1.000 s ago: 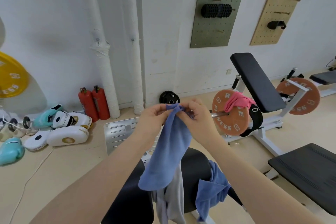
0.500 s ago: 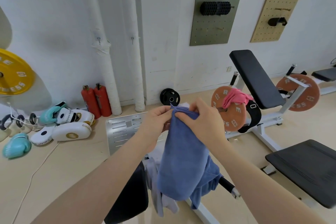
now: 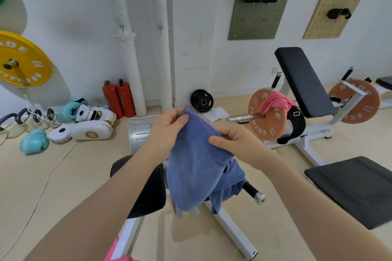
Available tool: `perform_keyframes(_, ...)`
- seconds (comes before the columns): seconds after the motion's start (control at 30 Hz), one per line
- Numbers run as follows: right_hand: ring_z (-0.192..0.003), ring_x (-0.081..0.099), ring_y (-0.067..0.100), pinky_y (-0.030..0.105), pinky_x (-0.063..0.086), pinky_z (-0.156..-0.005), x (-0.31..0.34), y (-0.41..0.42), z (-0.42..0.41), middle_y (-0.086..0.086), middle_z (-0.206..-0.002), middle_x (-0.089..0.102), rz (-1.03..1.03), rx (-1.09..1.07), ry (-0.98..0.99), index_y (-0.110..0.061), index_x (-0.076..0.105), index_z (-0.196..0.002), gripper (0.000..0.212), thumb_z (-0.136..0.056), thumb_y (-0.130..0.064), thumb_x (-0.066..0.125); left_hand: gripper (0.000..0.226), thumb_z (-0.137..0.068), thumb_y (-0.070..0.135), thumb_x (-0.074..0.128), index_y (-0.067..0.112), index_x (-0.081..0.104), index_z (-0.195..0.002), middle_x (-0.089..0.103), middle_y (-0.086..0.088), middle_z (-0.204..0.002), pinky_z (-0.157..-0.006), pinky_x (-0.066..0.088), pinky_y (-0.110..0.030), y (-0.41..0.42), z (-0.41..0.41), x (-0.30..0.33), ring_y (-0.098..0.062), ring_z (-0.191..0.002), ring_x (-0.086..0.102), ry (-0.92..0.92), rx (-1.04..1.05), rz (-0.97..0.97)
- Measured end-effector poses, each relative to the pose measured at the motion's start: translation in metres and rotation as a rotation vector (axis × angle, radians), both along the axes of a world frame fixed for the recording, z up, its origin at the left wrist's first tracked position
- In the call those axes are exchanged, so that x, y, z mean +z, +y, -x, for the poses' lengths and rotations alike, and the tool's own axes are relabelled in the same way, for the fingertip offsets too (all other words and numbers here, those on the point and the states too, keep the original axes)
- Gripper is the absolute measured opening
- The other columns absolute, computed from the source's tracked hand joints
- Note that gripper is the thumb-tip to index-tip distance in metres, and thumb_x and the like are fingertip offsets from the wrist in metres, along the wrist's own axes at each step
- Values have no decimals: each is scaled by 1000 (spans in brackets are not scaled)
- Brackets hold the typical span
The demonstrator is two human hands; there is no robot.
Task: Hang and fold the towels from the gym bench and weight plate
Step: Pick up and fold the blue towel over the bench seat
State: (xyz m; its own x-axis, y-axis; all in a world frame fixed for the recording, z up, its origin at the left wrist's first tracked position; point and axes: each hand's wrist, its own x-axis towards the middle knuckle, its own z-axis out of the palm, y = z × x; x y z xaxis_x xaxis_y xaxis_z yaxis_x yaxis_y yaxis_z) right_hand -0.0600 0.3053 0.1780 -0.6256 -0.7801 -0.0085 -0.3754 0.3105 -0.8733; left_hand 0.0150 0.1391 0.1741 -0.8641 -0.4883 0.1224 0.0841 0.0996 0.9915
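Observation:
A blue towel (image 3: 197, 171) hangs in front of me, held by its top edge. My left hand (image 3: 167, 131) pinches the upper left corner and my right hand (image 3: 235, 142) pinches the edge further right. Its lower part drapes over the black padded bench (image 3: 146, 193) below, where a grey cloth (image 3: 180, 210) peeks out under it. A pink towel (image 3: 275, 103) lies over the orange weight plate (image 3: 265, 119) on the bar at the right. Something pink (image 3: 118, 254) shows at the bottom edge.
An incline bench (image 3: 303, 82) on a white frame stands at the right, a flat black pad (image 3: 356, 186) in front of it. Boxing gloves and pads (image 3: 84, 125), red extinguishers (image 3: 118, 99), a small black plate (image 3: 201, 100) and a yellow plate (image 3: 19, 59) line the wall. Pegboards hang above.
My hands have drawn apart along the towel's top edge, spreading it wider, and lowered slightly. The view has tilted down and shifted, showing more of the bench frame.

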Motion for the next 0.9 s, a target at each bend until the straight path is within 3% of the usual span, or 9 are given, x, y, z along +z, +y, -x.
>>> perform_keyframes(0.1,-74,50,13,27,42,-72,8,21,-10,9,-76,56,40,157,14,-2,66,-88,23,-80,-23,59,22,-95,14,47,27,63,-87,64,10,-83,-76,46,-16,5,-17,-3,3,-76,58,11,75,-23)
perform_keyframes(0.23,-77,52,25,29,43,-73,10,36,-13,20,-83,60,28,172,217,-13,65,-94,15,-80,-19,62,19,-96,16,46,24,63,-94,65,10,-88,-77,46,-17,15,-33,-5,-1,-83,58,-19,128,-7)
perform_keyframes(0.33,-70,50,16,18,41,-65,0,38,-19,11,-79,58,140,-38,268,-42,44,-99,42,-81,-11,66,21,-96,19,46,28,64,-89,66,12,-86,-73,45,-15,22,-42,-5,2,-80,59,-22,151,-29)
perform_keyframes(0.4,-68,49,5,13,38,-63,-9,42,-21,0,-80,56,161,-132,384,-36,46,-88,36,-79,-9,68,22,-96,19,46,29,63,-87,66,17,-80,-66,46,-9,28,-47,-3,9,-71,59,-9,141,-37)
perform_keyframes(0.47,-74,50,8,14,38,-69,-18,47,-21,1,-88,54,139,-126,551,-20,61,-84,13,-76,-13,69,22,-96,17,47,25,64,-86,67,18,-73,-65,48,-8,35,-50,1,9,-67,60,30,116,-77)
perform_keyframes(0.53,-77,50,10,8,39,-77,-26,51,-20,4,-98,50,123,-114,640,-10,70,-88,16,-73,-15,70,21,-96,13,46,21,64,-87,69,18,-70,-66,49,-11,42,-52,4,7,-67,62,70,81,-86)
perform_keyframes(0.63,-84,50,10,3,35,-82,-29,53,-24,1,-110,43,154,-112,613,-7,72,-82,13,-70,-13,73,19,-95,14,47,20,64,-90,67,13,-75,-69,50,-13,48,-54,9,4,-70,60,98,83,-43)
perform_keyframes(0.8,-130,27,10,7,19,-95,-10,64,-40,-32,-129,36,215,-74,263,-39,61,-57,20,-71,-28,71,19,-97,18,43,24,60,-94,61,12,-82,-66,45,-10,40,-54,7,2,-75,55,33,245,35)
perform_keyframes(0.9,-127,32,6,-2,23,-92,4,65,-57,-21,-126,42,293,58,264,-42,61,-58,14,-69,-35,65,26,-98,15,40,30,57,-85,58,15,-84,-68,42,-11,40,-53,-6,3,-80,51,-18,252,35)
